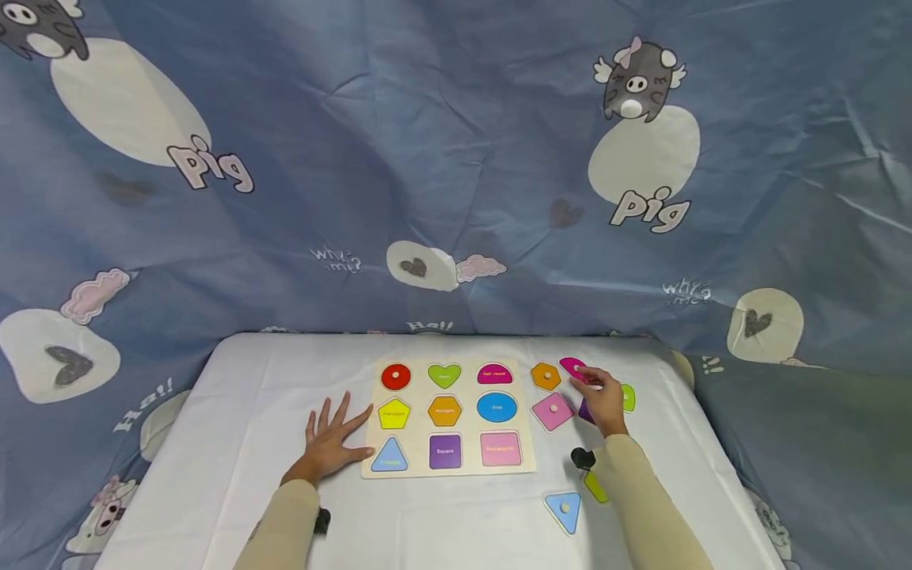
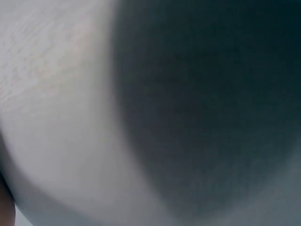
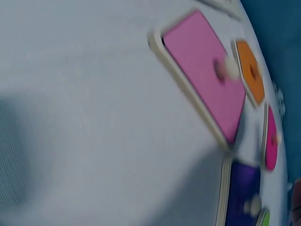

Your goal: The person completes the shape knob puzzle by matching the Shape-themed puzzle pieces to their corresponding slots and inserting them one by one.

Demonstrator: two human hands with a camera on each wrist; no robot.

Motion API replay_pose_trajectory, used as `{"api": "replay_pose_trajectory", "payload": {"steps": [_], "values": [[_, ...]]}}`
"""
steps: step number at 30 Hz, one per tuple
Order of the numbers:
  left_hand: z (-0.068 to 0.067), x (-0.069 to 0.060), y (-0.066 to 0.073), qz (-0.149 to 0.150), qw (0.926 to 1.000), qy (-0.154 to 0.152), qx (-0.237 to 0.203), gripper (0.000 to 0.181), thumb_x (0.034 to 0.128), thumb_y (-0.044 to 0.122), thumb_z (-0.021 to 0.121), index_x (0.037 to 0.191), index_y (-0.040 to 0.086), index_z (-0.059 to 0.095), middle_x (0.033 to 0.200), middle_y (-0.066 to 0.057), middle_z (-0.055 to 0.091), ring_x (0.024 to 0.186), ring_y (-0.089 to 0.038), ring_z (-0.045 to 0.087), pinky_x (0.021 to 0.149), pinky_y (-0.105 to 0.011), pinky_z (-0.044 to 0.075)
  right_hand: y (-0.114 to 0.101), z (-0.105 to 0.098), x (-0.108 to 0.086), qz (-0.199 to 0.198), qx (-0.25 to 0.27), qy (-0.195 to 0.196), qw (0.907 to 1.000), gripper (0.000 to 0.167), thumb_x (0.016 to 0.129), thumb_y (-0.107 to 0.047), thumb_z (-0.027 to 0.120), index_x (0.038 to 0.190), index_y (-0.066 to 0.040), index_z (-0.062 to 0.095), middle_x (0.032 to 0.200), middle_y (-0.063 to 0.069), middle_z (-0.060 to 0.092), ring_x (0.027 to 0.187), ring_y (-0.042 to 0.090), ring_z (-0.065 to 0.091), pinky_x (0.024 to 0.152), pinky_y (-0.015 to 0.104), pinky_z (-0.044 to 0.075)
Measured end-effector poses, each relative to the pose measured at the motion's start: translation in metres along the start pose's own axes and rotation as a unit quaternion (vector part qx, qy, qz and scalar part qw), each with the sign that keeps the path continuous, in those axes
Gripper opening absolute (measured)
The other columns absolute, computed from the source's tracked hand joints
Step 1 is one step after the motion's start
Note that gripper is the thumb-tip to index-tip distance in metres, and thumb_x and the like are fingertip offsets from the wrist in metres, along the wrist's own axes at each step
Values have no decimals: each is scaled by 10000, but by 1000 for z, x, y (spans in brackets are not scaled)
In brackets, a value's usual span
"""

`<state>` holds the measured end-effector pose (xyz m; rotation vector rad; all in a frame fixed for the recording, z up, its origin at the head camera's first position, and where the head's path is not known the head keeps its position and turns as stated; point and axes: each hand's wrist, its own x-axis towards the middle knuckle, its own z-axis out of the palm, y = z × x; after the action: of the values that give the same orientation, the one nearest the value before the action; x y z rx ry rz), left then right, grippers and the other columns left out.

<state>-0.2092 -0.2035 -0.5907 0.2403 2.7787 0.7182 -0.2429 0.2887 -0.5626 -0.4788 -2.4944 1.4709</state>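
Note:
A cream shape board [image 1: 463, 470] lies flat, with a red round knobbed piece [image 1: 395, 383] in its top-left place and printed shapes elsewhere. The left hand [image 1: 329, 445], fingers spread, rests with thumb and index tips at the board's left edge. Beyond the board's right side, the right hand [image 1: 602, 402] has its fingertips over a magenta half-round piece [image 1: 571, 365]. In the right wrist view, a bit of that hand [image 3: 297, 203] shows at the edge, apart from the magenta piece's [image 3: 270, 153] knob; contact cannot be told in the head view.
Around the right hand lie an orange hexagon [image 1: 539, 377], a pink piece [image 1: 549, 419], a purple piece [image 1: 585, 412] and a green piece [image 1: 628, 398]. Nearer are a blue triangle [image 1: 568, 520] and a yellow-green piece [image 1: 595, 488]. A patterned blue cloth [image 1: 456, 182] hangs behind the white table [image 1: 235, 443].

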Motion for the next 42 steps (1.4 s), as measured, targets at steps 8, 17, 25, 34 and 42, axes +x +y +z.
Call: {"api": "replay_pose_trajectory", "payload": {"steps": [8,17,25,34,42], "values": [[3,3,-4,56,9999,36,-105,855,735,520,739,1457,201,411,1601,-200,47,1432,-469,-90,1099,-600,-165,12,-23,7,328,259,555,9976,336,880,-136,708,1179,11,663,1061,169,612,841,126,518,713,156,433],[2,5,-4,25,9999,56,-96,853,729,498,752,1450,186,419,1598,-206,53,1429,-476,-85,1099,-605,-158,32,-44,13,1046,485,975,9885,364,899,-162,690,1225,-11,641,1022,104,557,904,173,461,727,167,399],[-1,5,-5,67,9999,67,-58,866,720,527,750,1449,186,428,1596,-213,58,1427,-482,-76,1096,-609,-157,46,-48,10,1528,371,1205,9802,348,888,-126,688,1209,3,647,972,118,570,906,223,471,623,119,360],[1,2,-4,-40,10000,-14,-81,882,708,537,757,1451,196,426,1599,-205,40,1428,-475,-97,1095,-605,-167,61,-51,10,1679,-41,888,9818,333,924,-110,629,1199,77,624,1226,297,584,1134,402,527,1016,484,426],[0,2,-4,-6,9999,41,-127,876,707,534,759,1448,197,435,1600,-204,46,1429,-473,-90,1096,-604,-163,56,-51,10,1616,-210,825,9832,333,924,-109,634,1175,109,624,1203,315,593,1121,436,542,1002,511,429]]}}
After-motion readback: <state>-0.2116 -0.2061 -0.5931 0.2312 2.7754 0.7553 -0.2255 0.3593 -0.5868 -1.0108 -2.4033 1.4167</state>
